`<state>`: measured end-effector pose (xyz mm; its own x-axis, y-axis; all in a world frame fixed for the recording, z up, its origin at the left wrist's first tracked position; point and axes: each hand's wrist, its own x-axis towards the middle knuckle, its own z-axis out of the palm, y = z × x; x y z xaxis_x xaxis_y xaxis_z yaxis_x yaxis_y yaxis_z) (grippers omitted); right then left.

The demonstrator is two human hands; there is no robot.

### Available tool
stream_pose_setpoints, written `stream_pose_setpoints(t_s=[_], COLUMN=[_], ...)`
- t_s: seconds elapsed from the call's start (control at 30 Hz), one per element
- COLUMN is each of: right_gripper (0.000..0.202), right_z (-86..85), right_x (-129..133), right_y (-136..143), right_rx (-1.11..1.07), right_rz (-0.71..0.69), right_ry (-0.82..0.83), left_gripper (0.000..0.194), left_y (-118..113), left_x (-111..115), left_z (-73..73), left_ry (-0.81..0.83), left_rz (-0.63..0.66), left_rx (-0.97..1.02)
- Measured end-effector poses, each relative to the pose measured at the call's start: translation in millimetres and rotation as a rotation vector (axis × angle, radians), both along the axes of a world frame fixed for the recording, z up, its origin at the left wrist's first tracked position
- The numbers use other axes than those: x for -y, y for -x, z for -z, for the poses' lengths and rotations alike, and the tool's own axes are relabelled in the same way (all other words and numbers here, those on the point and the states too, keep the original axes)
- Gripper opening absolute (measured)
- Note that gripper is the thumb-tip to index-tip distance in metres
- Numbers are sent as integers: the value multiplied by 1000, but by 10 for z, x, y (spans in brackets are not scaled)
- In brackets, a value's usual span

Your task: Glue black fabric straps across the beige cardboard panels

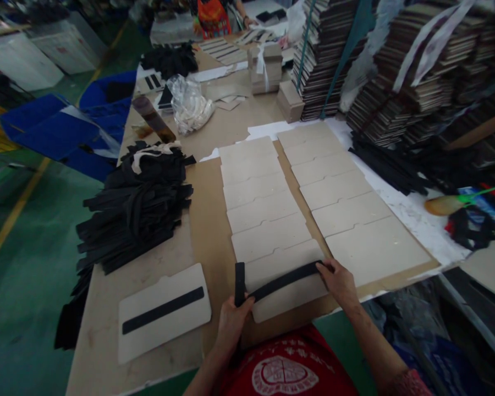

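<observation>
A black strip (286, 279) stretches between my two hands, above the nearest grey-beige board (291, 302) of the middle column. My left hand (233, 322) pinches its left end, and another black strip (240, 280) stands up from the same fingers. At the other end, my right hand (339, 281) grips the strip between thumb and fingers near the board's right edge. To the left lies a separate board (165, 335) with a black strip (164, 311) lying along its middle. More boards (355, 206) overlap in a second column on the right.
A heap of black strips (136, 203) lies at the table's left edge. Behind are a clear plastic bag (187, 104), a brown bottle (153, 118) and tall stacks of boards (330, 49). A brush (441, 205) lies at right. Another person (214, 16) stands across the table.
</observation>
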<state>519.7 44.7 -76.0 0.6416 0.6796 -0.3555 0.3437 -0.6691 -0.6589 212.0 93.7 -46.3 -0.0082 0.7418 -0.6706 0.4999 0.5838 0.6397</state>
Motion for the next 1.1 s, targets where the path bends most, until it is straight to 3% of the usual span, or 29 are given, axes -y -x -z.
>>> stream_pose_setpoints(t_s=[0.3, 1.1], right_gripper=[36, 25], right_z=[21, 9], right_x=[-13, -54], right_y=[6, 43], right_rx=[44, 182], right_rz=[-10, -68], right_ry=[23, 123], left_gripper=[46, 49], left_y=[1, -67], left_x=[19, 18], left_z=[129, 173], left_ry=[-21, -50], left_rz=[-27, -92], left_rx=[-42, -105])
